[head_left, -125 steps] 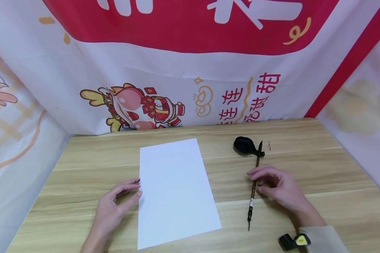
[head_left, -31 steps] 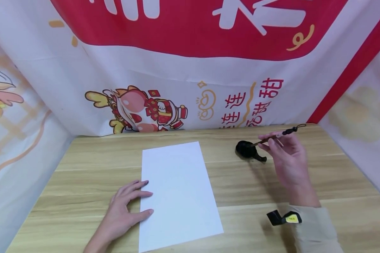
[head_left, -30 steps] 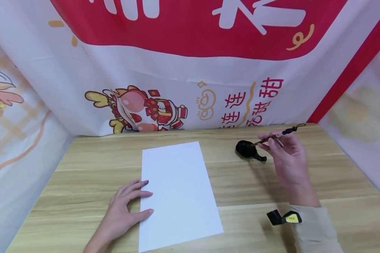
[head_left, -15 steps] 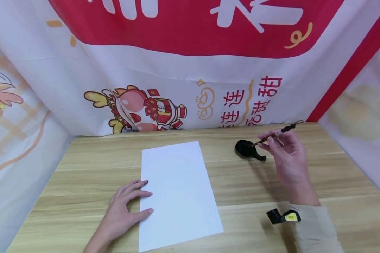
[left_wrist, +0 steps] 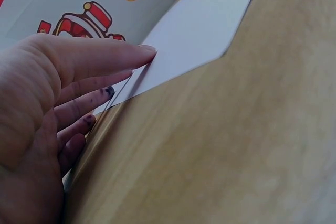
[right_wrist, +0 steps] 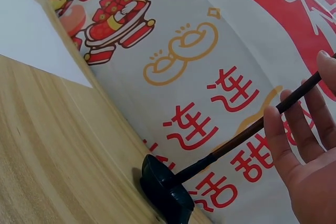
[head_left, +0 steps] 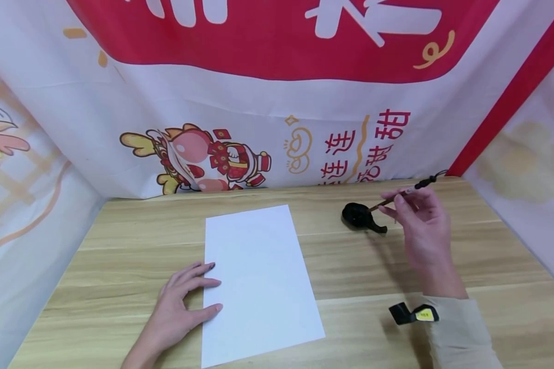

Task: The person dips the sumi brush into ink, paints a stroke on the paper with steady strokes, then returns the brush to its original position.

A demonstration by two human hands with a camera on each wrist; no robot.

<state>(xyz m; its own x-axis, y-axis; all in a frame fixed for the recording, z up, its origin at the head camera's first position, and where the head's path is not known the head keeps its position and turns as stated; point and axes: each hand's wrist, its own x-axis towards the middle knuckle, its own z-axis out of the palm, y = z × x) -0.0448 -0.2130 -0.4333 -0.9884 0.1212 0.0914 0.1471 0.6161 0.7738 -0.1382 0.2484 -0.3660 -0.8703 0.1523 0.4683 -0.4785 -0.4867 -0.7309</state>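
Observation:
My right hand [head_left: 424,230] pinches a writing brush [head_left: 394,200] by its brown handle, with a black cord loop at the upper end. The brush tip reaches into a small black ink dish [head_left: 357,215] with a curved stem; in the right wrist view the dark bristles [right_wrist: 191,171] dip inside its bowl. A blank white sheet of paper [head_left: 260,282] lies left of the dish. On its left edge rest the spread fingertips of my left hand [head_left: 177,305]. Dark stains mark some of those fingers [left_wrist: 110,92] in the left wrist view.
The wooden table [head_left: 355,328] runs back to a white cloth [head_left: 268,102] printed with red lettering and a cartoon figure. More printed cloth [head_left: 526,205] hangs along the right side. A black strap with a yellow label [head_left: 415,313] sits by my right cuff.
Over about four seconds, my right hand has lifted the brush from beside the dish and brought its tip into the bowl. My left hand has slid onto the paper. Lately the brush shifts only slightly.

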